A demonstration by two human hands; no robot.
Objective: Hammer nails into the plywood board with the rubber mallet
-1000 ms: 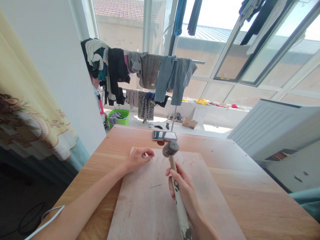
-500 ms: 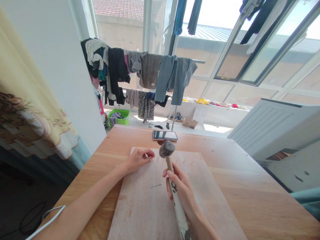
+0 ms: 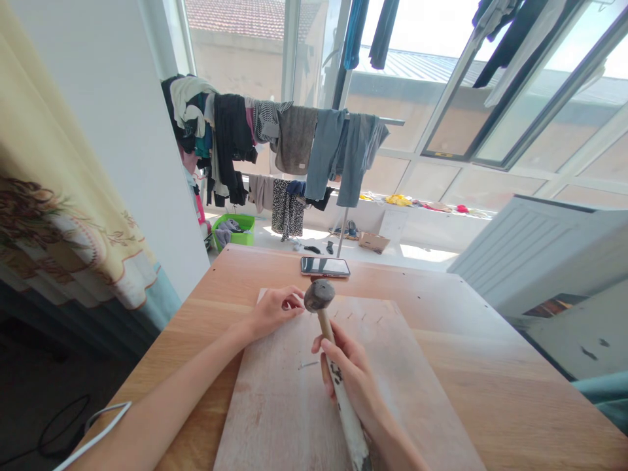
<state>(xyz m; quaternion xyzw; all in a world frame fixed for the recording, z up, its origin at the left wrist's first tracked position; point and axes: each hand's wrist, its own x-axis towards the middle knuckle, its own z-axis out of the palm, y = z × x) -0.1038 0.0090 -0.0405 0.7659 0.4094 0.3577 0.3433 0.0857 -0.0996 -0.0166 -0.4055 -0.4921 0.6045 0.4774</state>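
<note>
My right hand (image 3: 346, 360) is wrapped round the pale, chipped handle of a mallet (image 3: 320, 296). Its stubby dark grey head is raised beside the fingertips of my left hand (image 3: 277, 311). That hand rests at the far left part of a wooden board (image 3: 275, 405), thumb and fingers pinched together; whatever is between them is too small and hidden to make out. Several thin nails (image 3: 364, 318) stand in a row along the board's far side, partly behind the mallet. One loose nail (image 3: 309, 364) lies flat on the board, left of my right hand.
Beneath the board is a wooden table (image 3: 490, 366). A phone (image 3: 324, 266) lies near its far edge. Beyond stand a clothes rack with hanging laundry (image 3: 297, 140) and a green basket (image 3: 240, 229). A curtain (image 3: 73, 216) hangs at left; a white panelled piece (image 3: 520, 242) stands at right.
The mallet head has shifted slightly left and a little up, closer to my left fingertips, along with my right hand. My left hand keeps its pinch in nearly the same spot.
</note>
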